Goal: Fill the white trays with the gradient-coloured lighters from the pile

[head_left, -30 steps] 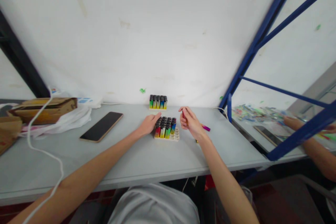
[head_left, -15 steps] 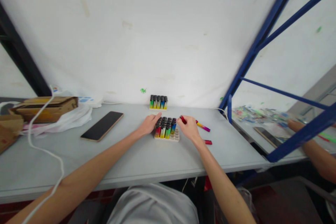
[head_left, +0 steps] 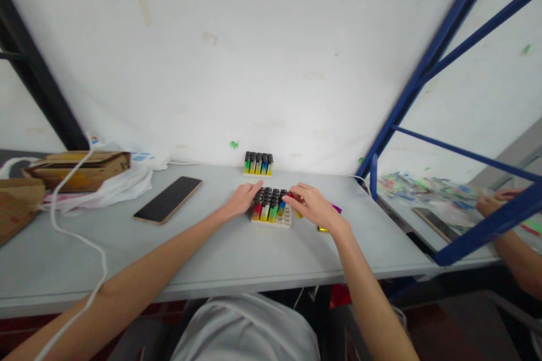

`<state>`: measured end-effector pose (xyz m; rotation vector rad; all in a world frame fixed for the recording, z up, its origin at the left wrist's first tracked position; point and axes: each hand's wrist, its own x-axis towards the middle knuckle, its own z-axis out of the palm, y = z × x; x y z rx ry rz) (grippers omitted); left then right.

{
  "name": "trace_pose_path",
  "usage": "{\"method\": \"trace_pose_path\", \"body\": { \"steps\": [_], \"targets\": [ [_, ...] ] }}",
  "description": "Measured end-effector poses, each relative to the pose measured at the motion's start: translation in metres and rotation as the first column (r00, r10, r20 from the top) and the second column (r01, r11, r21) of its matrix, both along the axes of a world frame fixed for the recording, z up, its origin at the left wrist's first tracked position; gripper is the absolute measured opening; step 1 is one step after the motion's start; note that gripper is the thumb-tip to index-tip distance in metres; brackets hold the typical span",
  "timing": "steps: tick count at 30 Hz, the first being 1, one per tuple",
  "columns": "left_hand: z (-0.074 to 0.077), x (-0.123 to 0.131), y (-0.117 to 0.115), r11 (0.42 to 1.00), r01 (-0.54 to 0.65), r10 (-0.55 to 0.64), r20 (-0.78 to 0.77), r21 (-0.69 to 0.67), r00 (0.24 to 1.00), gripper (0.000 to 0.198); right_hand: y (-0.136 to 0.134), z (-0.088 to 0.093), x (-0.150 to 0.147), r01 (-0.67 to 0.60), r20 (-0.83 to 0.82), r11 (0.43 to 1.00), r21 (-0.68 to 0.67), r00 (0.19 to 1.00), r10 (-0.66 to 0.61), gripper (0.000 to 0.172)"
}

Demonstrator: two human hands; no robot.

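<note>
A white tray [head_left: 271,224] with round holes stands on the table, filled with upright lighters [head_left: 268,203] in red, yellow, green and blue, their tops black. Holes at its right side show bare. My left hand [head_left: 244,198] is closed against the tray's left side, thumb along the lighters; its fingertips are hidden. Just over the right edge, my right hand [head_left: 312,204] pinches a lighter [head_left: 298,214] with red and yellow showing, mostly covered by the fingers. Partly behind that hand and wrist lie a purple-ended lighter [head_left: 337,208] and a yellowish one [head_left: 323,229].
A second tray of lighters [head_left: 258,163] stands by the wall. To the left lie a phone [head_left: 168,200], a cardboard box [head_left: 87,172], plastic bags and a white cable [head_left: 80,241]. A blue metal frame [head_left: 396,110] rises at right; beyond it are another person's hands [head_left: 493,203].
My right hand has turned and shifted slightly right, its wrist lifted, and more of the loose lighters are covered. My left hand stays at the tray. The view has shifted slightly.
</note>
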<state>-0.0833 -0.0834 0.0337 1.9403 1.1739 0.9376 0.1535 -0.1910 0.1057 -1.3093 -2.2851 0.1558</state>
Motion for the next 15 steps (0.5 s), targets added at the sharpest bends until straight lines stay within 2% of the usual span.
{"method": "trace_pose_path", "body": {
  "steps": [6,11,15],
  "targets": [
    [-0.0017,-0.0001,0.0018,1.0,0.01,-0.01,-0.02,0.003,1.0,0.067,0.0041,-0.0062,0.0021,-0.047,-0.025,0.973,-0.227,0.999,0.043,0.034],
    [-0.0033,-0.0011,0.0029,1.0,0.012,-0.012,-0.019,0.01,1.0,0.069,0.0026,-0.002,0.0073,-0.028,-0.075,0.956,-0.291,0.997,0.006,0.039],
    [-0.0041,-0.0015,0.0035,1.0,0.015,-0.014,-0.019,0.005,1.0,0.07,0.0018,-0.0006,0.0091,-0.056,-0.179,0.948,-0.314,0.984,-0.001,0.036]
  ]
}}
